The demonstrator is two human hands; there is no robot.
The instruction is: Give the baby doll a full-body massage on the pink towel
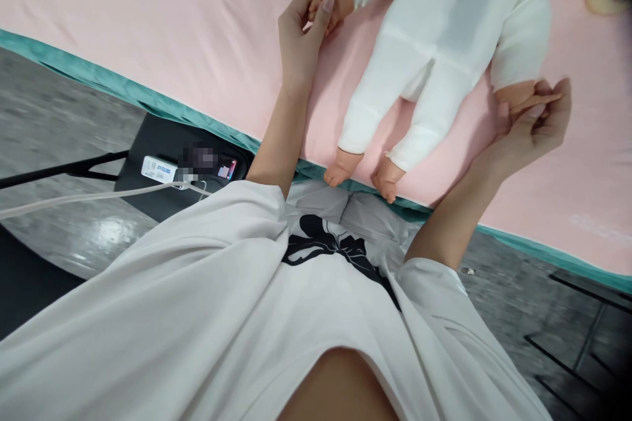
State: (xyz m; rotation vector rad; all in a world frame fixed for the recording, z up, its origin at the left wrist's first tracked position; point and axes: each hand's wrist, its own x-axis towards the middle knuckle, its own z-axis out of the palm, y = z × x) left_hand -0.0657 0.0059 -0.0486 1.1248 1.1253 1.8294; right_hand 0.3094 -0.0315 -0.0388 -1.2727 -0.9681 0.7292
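Note:
A baby doll [419,46] with a white cloth body lies on the pink sheet, its feet toward me and its head beyond the top of the view. My left hand [307,26] is closed round the doll's hand [340,3] on the left side, thumb on top. On the other side, my right hand [538,118] grips the doll's other hand [518,97], with a doll finger showing between my fingers. Both doll arms are spread out from its body. A grey rectangular patch [464,16] marks the doll's belly. The doll's bare feet [344,168] rest near the sheet's edge.
The pink sheet [148,33] has a teal border [99,89] along the near edge. Below on the left, a black chair seat [143,138] holds a white box [158,170] and a pale cable [89,197]. Black metal bars [567,355] stand at lower right.

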